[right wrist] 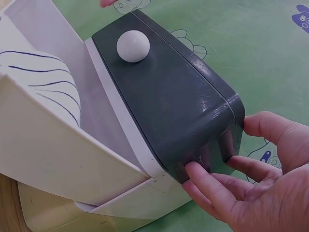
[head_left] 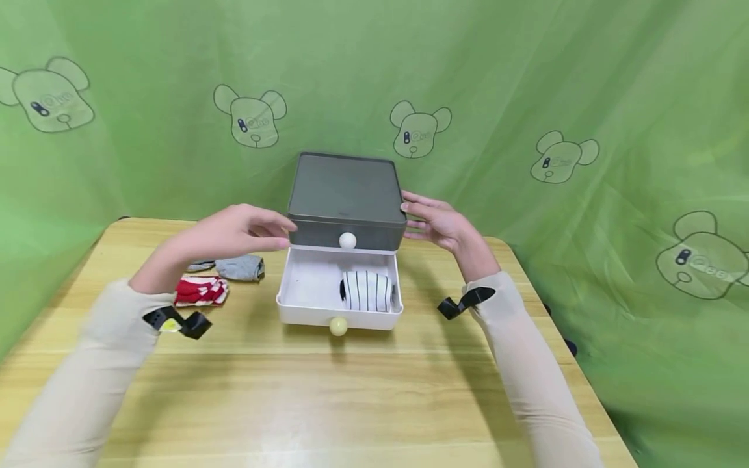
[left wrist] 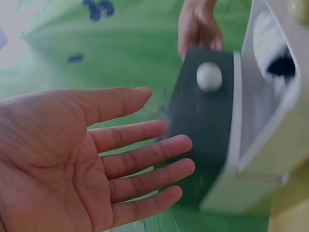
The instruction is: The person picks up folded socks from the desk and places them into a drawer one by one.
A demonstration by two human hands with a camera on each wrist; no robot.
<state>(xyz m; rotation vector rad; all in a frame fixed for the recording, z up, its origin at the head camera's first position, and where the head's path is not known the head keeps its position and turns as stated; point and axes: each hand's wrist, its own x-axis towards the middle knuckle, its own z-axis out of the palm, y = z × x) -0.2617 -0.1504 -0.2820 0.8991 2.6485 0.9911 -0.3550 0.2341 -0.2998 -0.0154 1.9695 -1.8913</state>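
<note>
A small two-tier drawer box stands on the table, with a dark grey upper drawer (head_left: 318, 233) bearing a white round knob (right wrist: 133, 46). Its white lower drawer (head_left: 310, 316) is pulled out and has a yellowish knob (head_left: 338, 326). In that drawer lies a rolled white cloth bundle with dark stripes (head_left: 367, 291). My left hand (head_left: 236, 231) is held at the box's left front corner, its fingers spread and nearly straight in the left wrist view, holding nothing. My right hand (head_left: 435, 224) rests its extended fingertips (right wrist: 198, 171) against the right side of the dark tier.
Left of the box, beneath my left forearm, lie a red-and-white folded cloth piece (head_left: 201, 291) and grey-blue folded cloth (head_left: 241, 268). The wooden table (head_left: 363, 403) reaches back to a green curtain (head_left: 345, 78) printed with bear heads.
</note>
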